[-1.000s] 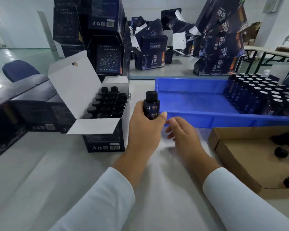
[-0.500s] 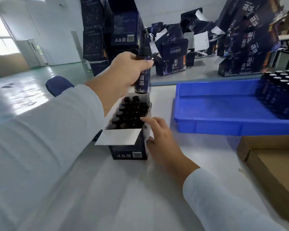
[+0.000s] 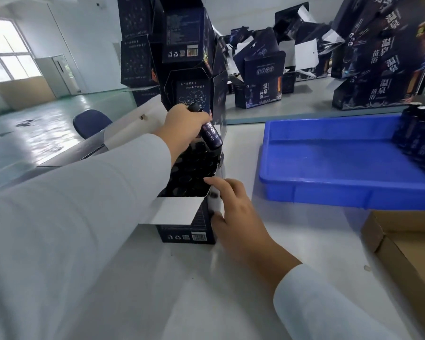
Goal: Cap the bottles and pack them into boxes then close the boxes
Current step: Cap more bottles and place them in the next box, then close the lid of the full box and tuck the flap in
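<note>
Around: blue tray (image 3: 329,192) right of your open box (image 3: 189,227).
Left hand (image 3: 182,126): clamps one bottle (image 3: 210,133).
Right hand (image 3: 233,212): fingers apart, touching box.

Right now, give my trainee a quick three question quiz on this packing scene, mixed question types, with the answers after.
1. True or false: the left hand holds a capped bottle tilted above the open box.
2. Which does the right hand touch? A) the blue tray B) the open box's side C) the brown carton
3. Fill in: the bottles standing in the blue tray are at its ___ end.

Key: 1 true; 2 B; 3 right
</note>
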